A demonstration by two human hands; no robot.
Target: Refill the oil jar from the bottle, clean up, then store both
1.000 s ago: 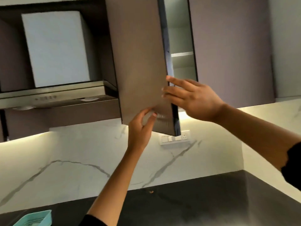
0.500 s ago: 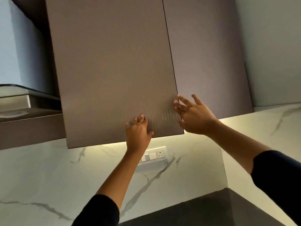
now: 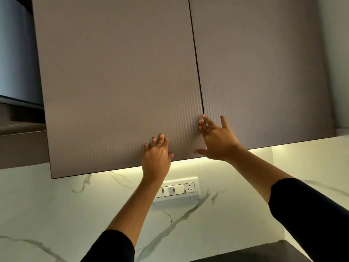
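The ribbed brown left cabinet door [image 3: 117, 87] of the wall cabinet is closed, flush with the right door [image 3: 264, 72]. My left hand [image 3: 156, 156] presses flat against the lower part of the left door with straight fingers. My right hand [image 3: 217, 140] lies flat with spread fingers at the lower corner, over the seam between the two doors. Neither hand holds anything. The oil jar and the bottle are not in view.
A range hood [image 3: 17, 63] hangs to the left of the cabinet. Below, a white marble backsplash [image 3: 75, 214] carries a switch and socket panel [image 3: 179, 189], lit by an under-cabinet light. A dark countertop corner [image 3: 264, 254] shows at the bottom right.
The left cabinet door swung from wide open to fully closed under both hands. My view tilted up and moved closer, so the countertop and teal tray left the frame.
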